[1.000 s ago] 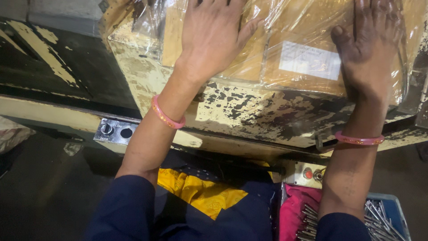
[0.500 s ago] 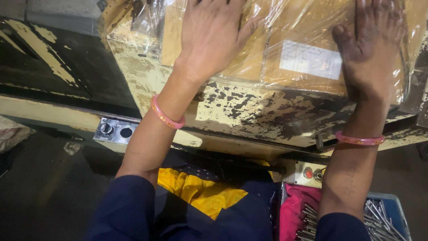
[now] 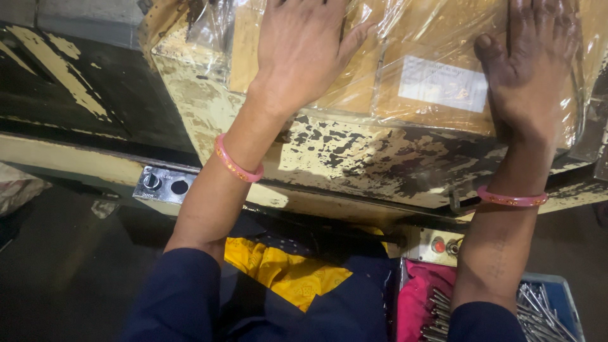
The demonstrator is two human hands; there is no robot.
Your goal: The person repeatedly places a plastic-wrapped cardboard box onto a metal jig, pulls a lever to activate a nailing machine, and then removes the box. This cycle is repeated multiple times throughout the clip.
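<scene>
Fingers flat and unclenched, your left hand [image 3: 303, 54] and right hand [image 3: 531, 69] press palms-down on the plastic-wrapped cardboard pack [image 3: 405, 69], pinning it steady on the chipped yellow machine top [image 3: 354, 158] without gripping.
</scene>
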